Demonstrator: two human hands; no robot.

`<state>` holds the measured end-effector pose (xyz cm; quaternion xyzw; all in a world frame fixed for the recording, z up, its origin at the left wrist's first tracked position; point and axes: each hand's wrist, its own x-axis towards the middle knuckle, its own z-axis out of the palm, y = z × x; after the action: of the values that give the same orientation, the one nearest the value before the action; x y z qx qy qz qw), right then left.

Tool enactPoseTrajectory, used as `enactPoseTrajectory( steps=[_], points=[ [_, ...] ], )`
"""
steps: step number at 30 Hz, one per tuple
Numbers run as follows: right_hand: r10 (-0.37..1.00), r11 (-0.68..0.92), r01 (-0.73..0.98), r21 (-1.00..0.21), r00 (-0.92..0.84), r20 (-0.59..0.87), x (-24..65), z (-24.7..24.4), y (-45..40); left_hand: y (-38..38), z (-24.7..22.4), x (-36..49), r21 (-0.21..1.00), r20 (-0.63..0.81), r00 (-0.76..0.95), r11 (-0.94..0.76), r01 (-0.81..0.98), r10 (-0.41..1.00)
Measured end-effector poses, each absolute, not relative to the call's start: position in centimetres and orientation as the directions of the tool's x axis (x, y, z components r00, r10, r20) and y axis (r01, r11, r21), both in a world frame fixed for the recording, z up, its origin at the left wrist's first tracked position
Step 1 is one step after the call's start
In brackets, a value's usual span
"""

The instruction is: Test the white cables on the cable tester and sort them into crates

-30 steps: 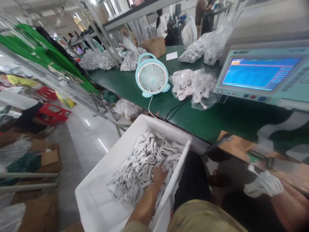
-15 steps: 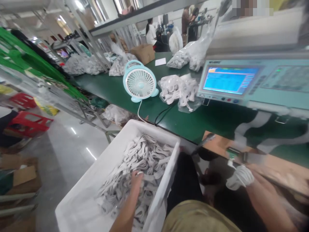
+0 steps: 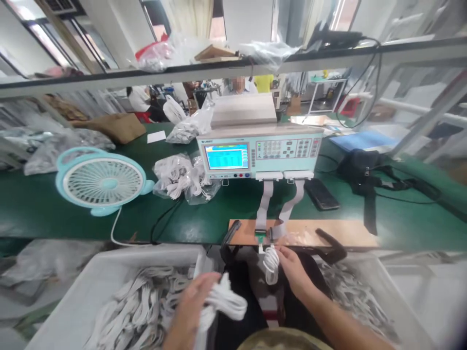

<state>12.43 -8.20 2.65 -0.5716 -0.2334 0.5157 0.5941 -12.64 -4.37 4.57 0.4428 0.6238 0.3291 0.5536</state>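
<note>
My left hand (image 3: pixel 199 296) is closed round a white cable bundle (image 3: pixel 228 300) beside the left bin's right edge. At the front edge of the bench, my right hand (image 3: pixel 290 265) pinches the end of a coiled white cable (image 3: pixel 271 265). That coil hangs below a small green board (image 3: pixel 260 238) and the connectors on the wooden strip (image 3: pixel 299 232). Grey ribbon cables (image 3: pixel 265 206) run from there up to the tester (image 3: pixel 262 153), whose blue screen is lit.
Bins of cable bundles stand at left (image 3: pixel 175 250) and right (image 3: pixel 386 277). On the green bench (image 3: pixel 189 223) are a fan (image 3: pixel 105 182), bagged cables (image 3: pixel 175 172), a phone (image 3: pixel 321 194) and a black bag (image 3: pixel 359 165). People are behind it.
The view has swung right to face the tester. My left hand has come up out of the left bin with a cable bundle. My right hand is now at the connectors with the coiled cable.
</note>
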Motion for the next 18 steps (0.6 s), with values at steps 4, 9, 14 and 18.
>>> enactPoseTrajectory(
  steps=[4,9,14,18],
  points=[
    [0.88,-0.171,-0.351,-0.921,0.366,-0.303,12.6,2.4,-8.0,-2.6,2.8,-2.8,0.926,-0.369,0.335,0.313,0.21,0.867],
    [0.885,-0.138,-0.32,-0.937,0.384,-0.262,12.6,1.9,-7.7,-1.7,1.8,1.1,0.94,-0.338,0.408,0.325,0.104,0.848],
    [0.91,-0.132,-0.193,-0.972,0.366,-0.196,11.7,1.0,-9.2,-3.7,1.5,0.4,0.944,-0.33,0.413,0.297,0.143,0.849],
    [0.93,-0.232,-0.127,-0.964,0.261,-0.258,15.6,1.0,-12.8,-6.5,1.2,-0.3,0.908,-0.416,0.452,0.387,0.161,0.789]
  ],
)
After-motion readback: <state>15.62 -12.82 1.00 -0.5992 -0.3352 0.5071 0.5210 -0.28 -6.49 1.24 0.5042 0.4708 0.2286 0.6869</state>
